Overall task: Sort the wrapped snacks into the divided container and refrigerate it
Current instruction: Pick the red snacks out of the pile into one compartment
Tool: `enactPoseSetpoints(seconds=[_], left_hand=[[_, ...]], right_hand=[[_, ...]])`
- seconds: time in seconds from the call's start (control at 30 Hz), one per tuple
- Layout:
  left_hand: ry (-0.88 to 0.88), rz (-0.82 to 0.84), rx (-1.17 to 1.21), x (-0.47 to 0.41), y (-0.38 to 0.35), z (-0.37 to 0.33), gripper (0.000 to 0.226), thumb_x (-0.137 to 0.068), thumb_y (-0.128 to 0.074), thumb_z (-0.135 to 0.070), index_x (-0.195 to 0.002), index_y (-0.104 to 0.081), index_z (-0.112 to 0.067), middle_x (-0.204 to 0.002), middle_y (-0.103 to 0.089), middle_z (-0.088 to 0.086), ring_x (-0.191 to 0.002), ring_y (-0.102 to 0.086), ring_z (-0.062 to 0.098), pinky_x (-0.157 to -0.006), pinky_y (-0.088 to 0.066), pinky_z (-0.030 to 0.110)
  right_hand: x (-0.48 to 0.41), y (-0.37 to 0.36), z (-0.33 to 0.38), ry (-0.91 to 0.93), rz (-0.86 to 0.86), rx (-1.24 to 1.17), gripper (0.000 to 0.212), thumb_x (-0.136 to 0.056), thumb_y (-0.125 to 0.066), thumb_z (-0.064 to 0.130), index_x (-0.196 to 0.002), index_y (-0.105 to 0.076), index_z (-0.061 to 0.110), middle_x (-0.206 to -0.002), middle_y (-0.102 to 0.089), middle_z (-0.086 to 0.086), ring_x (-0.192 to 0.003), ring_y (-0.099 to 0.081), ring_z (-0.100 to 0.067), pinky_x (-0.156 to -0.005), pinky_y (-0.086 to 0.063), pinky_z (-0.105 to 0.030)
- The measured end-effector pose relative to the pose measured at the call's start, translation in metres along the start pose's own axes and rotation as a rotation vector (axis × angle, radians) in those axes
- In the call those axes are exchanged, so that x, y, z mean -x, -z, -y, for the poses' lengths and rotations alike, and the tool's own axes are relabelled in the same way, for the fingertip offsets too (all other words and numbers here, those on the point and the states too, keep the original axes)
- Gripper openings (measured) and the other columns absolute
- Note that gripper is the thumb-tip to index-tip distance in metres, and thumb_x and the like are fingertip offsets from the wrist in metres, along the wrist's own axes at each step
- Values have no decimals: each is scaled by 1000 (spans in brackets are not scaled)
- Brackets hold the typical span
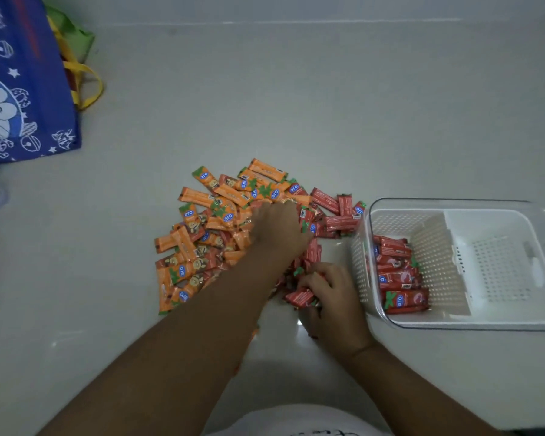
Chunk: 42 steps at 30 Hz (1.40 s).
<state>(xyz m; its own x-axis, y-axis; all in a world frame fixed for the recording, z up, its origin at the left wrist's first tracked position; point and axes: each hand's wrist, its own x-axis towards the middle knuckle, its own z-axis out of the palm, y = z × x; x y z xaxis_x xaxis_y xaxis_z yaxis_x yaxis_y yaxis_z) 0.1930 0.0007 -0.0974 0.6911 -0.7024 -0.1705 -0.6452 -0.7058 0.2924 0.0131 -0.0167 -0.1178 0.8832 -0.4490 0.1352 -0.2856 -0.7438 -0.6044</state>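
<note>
Orange snacks (199, 247): heaped on the floor, left of my hands.
Red snacks (324, 198): some loose at the heap's right edge, more in the bin's left compartment.
Bin (501, 272): on the floor, right of the heap.
Left hand (277, 229): blurred over the heap; I cannot tell its grip.
Right hand (331, 297): fingers curled round red snacks.

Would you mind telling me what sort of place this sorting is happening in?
Probably a home, on a pale floor meeting a wall: a cartoon-print shopping bag stands at the left, and snack packets lie loose beside a divided container.
</note>
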Motion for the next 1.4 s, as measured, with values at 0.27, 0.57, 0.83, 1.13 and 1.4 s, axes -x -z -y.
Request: enactPoseSetpoints(seconds=[0.27, 0.57, 0.83, 1.13, 1.4], left_hand=[[-100, -39, 344, 12, 6, 11, 24, -89, -68, -24, -78, -55, -8, -65, -53, 5, -63, -50, 24, -64, -41, 36], [221, -5, 878, 58, 31, 44, 11, -94, -51, -20, -87, -43, -21, -72, -45, 11, -52, -36, 15, -47, -34, 33], [241, -143, 824, 96, 47, 59, 27, -96, -40, -14, -115, -39, -33, -80, -67, 12, -54, -62, 22, -47, -50, 44], [62, -255, 827, 120, 94, 43, 37, -89, -40, -4, -108, -52, -34, -79, -69, -13, -43, -40, 7, -40, -34, 27], [-67, -188, 872, 126, 93, -8, 43, -89, -37, -4, -108, -51, -40, -85, -66, 21, -38, -30, 9, -37, -27, 27]], right_hand=[[13, 5, 5, 14, 1, -43, 44, -65, -85, 5, -99, -65, 24, -106, -61, -6, -96, -55, -29, -80, -48, -37], [7, 11, 16, 6, 22, -27, 45, -58, -79, -7, -97, -74, 15, -108, -63, -10, -98, -58, -35, -83, -52, -44], [-11, 29, 49, 96, -41, -82, 48, -58, -68, -13, -99, -70, 11, -110, -61, -12, -101, -57, -35, -82, -51, -47], [-33, 80, 94, 146, -215, -148, 51, -59, -61, -15, -102, -66, 13, -110, -57, -5, -105, -52, -27, -87, -46, -38], [-34, 143, 59, 13, -483, -127, 42, -69, -52, -3, -101, -60, 24, -105, -56, -3, -101, -51, -13, -89, -40, -18]])
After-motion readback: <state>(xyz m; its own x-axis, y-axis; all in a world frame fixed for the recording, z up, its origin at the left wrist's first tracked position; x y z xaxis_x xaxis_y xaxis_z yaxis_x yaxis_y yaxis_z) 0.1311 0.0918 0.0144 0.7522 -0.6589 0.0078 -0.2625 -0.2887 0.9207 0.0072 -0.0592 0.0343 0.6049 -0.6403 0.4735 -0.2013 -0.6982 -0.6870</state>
